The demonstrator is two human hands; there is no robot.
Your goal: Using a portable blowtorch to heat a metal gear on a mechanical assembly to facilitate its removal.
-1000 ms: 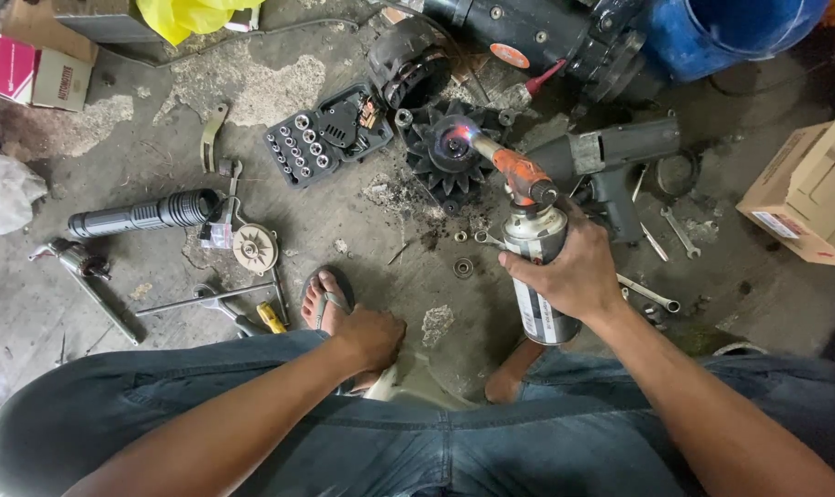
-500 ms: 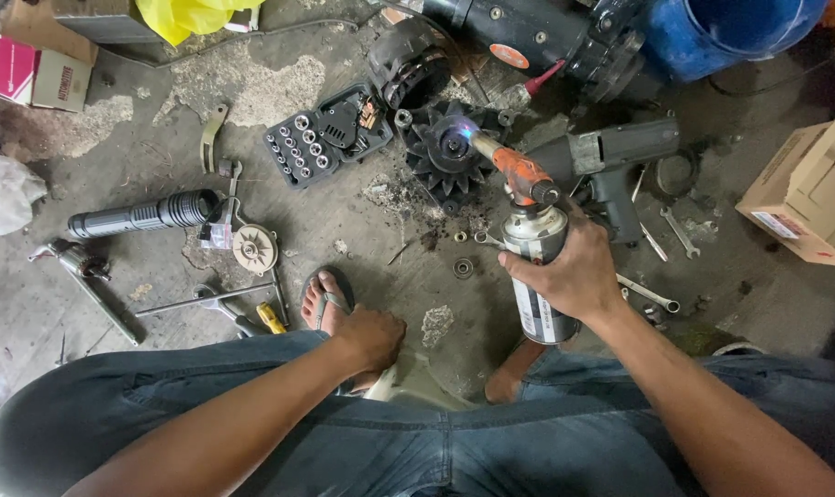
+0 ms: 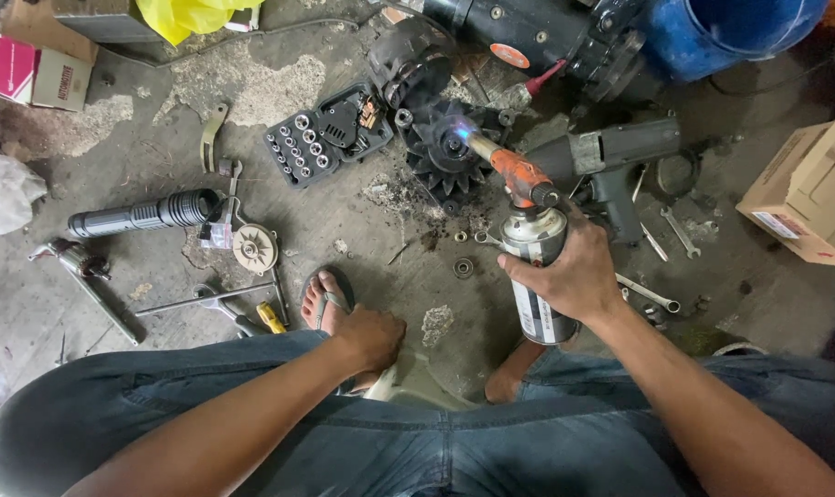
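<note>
Right hand (image 3: pixel 578 276) wraps its grip firmly round a silver metal gas canister with orange torch head (image 3: pixel 539 267), upright, centre-right, flame on a black finned rotor (image 3: pixel 445 161). Smooth, rigid, probably light; best held mid-body. Left hand (image 3: pixel 369 336) rests empty, near.

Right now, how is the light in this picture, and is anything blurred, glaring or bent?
Head view: soft, even light with faint shadows; the floor and socket set look sharp. The only bright spot is the blue flame of the torch canister held in the right hand. The wide lens bends the edges. The left hand shows no motion blur.
</note>
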